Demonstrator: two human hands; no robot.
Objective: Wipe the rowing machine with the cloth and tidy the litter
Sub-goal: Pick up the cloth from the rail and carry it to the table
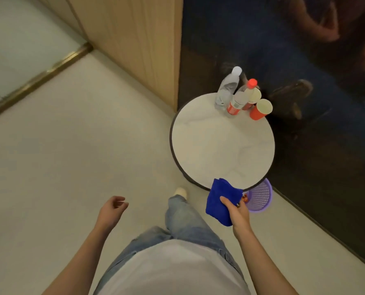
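Gripping a folded bright-blue microfibre cloth (222, 201), the right hand (239, 211) pinches it between thumb and fingers, just over the near edge of the round white marble-patterned surface (219, 145) with its dark rim. Part of the cloth overlaps that rim. The left hand (111, 211) hangs empty over the pale floor (60, 156), fingers loosely curled, its grip open. A purple perforated plastic basket (260, 196) stands on the floor, partly under the near edge of the surface; something reddish shows inside, too hidden to identify. At the far edge of the surface cluster a crumpled clear plastic bottle with a white cap (227, 88), a bottle with a red cap and red label (241, 97), and two red paper cups (260, 109). The person wears light jeans (183, 222).
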